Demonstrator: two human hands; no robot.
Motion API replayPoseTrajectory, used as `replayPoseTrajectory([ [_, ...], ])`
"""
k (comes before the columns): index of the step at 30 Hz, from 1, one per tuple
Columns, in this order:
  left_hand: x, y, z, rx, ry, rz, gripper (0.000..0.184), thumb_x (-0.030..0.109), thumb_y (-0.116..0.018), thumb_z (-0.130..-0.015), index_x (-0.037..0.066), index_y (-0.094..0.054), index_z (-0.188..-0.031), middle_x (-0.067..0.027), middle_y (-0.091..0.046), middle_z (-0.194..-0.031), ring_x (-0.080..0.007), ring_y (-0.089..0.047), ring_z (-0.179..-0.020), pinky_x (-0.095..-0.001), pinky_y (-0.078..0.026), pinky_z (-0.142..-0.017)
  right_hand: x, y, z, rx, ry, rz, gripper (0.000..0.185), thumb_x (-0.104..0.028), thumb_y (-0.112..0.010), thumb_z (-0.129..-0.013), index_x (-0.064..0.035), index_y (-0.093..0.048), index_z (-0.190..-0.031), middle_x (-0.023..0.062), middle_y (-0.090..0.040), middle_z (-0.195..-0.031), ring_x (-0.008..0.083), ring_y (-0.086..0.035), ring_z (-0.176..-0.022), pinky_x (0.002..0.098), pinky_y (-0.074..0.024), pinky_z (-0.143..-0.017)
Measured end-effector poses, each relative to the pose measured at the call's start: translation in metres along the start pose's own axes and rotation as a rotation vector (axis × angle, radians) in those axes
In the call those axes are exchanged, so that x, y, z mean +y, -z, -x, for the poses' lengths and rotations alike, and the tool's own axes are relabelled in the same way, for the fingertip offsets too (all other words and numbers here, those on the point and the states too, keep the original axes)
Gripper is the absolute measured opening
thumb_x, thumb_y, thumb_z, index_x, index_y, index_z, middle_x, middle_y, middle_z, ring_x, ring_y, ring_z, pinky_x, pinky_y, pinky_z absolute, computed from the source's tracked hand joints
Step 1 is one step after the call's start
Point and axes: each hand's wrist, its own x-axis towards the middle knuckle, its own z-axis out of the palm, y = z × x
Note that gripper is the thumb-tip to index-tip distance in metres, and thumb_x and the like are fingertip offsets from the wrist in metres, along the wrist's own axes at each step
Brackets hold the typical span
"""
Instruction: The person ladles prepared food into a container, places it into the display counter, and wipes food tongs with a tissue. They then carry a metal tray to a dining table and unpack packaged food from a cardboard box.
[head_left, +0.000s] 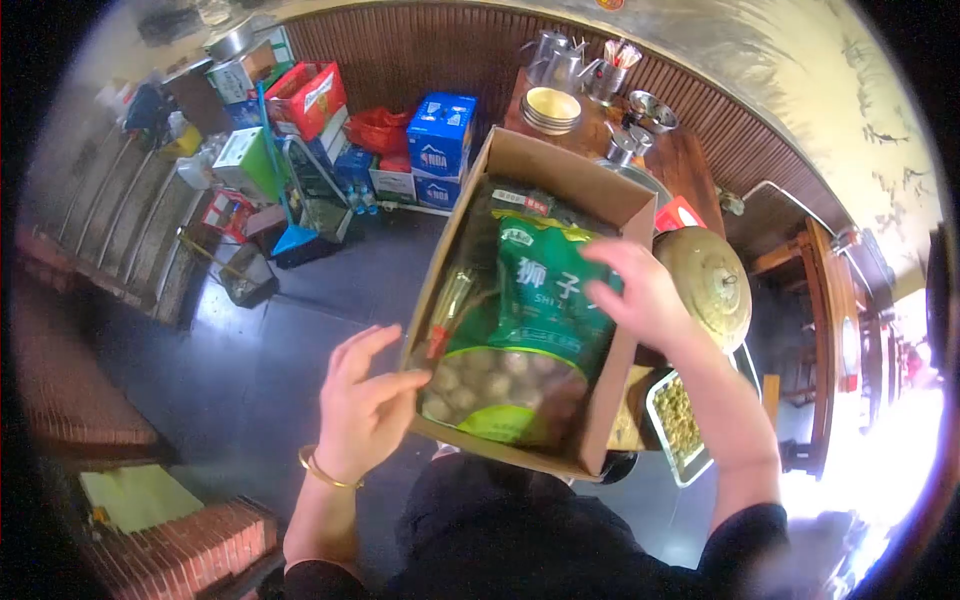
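Note:
A cardboard box (618, 385) without a lid is in front of my body, tilted. Inside lies a green plastic bag (545, 285) with white lettering; round brown balls show through its clear lower part. Beside it in the box are darker packages, one with a red and white label (520, 202). My left hand (365, 400), with a gold bangle (330, 472) on the wrist, is at the box's left edge, its fingers apart. From the right, my right hand (645, 295) reaches over the box wall, fingers spread above the bag's upper right part. Whether they touch the bag I cannot tell.
A wooden table (690, 155) behind the box holds stacked bowls (551, 108) and metal pitchers (560, 68). At right are a large lidded pot (706, 285) and a tray of chopped food (680, 425). Blue boxes (440, 135), a broom (293, 238) and a dustpan (325, 215) stand at the wall.

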Motion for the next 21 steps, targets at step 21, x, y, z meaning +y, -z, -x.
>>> replayPoseTrajectory([
  [21, -0.037, -0.016, -0.005, -0.332, 0.174, 0.529, 0.069, 0.001, -0.053, -0.066, -0.001, -0.045, -0.134, -0.0317, -0.028, -0.144, -0.0404, -0.03, -0.136, -0.0381, -0.028, -0.11, -0.047, 0.01, -0.04, -0.107, -0.345, 0.127, 0.043, -0.043, -0.055, -0.086, -0.0052, -0.06, -0.066, 0.0145, -0.059, -0.063, 0.0318, -0.06, -0.058, 0.0427, -0.0463, -0.054],
])
